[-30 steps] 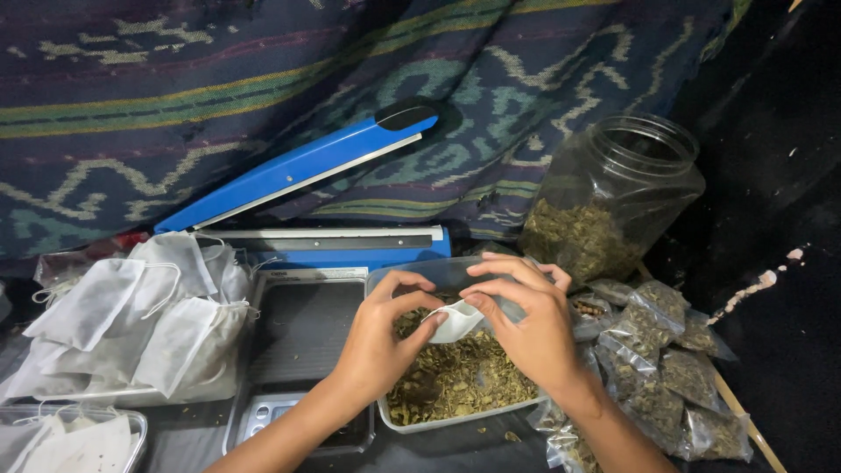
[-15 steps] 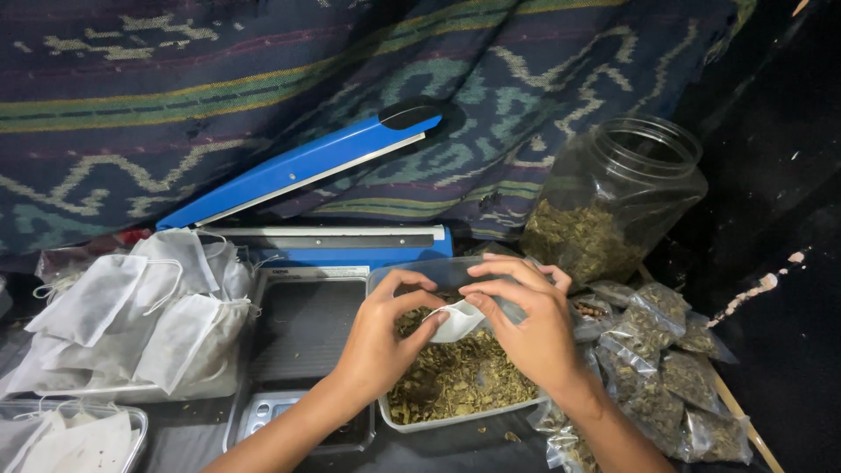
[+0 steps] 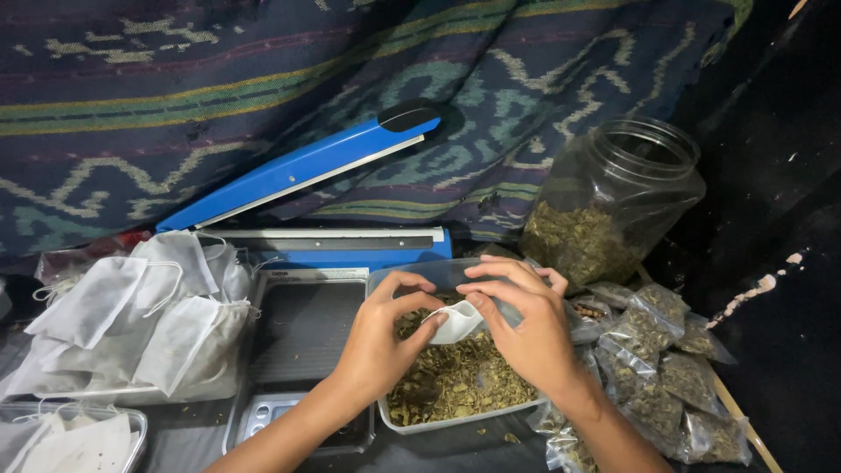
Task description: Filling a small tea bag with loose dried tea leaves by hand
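Note:
My left hand [image 3: 378,340] and my right hand [image 3: 524,328] both pinch a small white filter bag [image 3: 455,321] between their fingertips. They hold it above a clear plastic tub [image 3: 396,273] filled with dried green-brown leaves [image 3: 455,381]. The bag's mouth faces up and sits between the two thumbs. Part of the bag is hidden under my fingers.
A digital scale [image 3: 298,337] lies left of the tub, a blue heat sealer [image 3: 302,171] with raised arm behind it. White filter bags [image 3: 131,307] pile at left. A clear jar of leaves [image 3: 609,197] stands at right, with sealed leaf packets [image 3: 670,368] below it.
Almost nothing differs; my right hand has shifted very slightly on the filter bag, and the view has barely moved.

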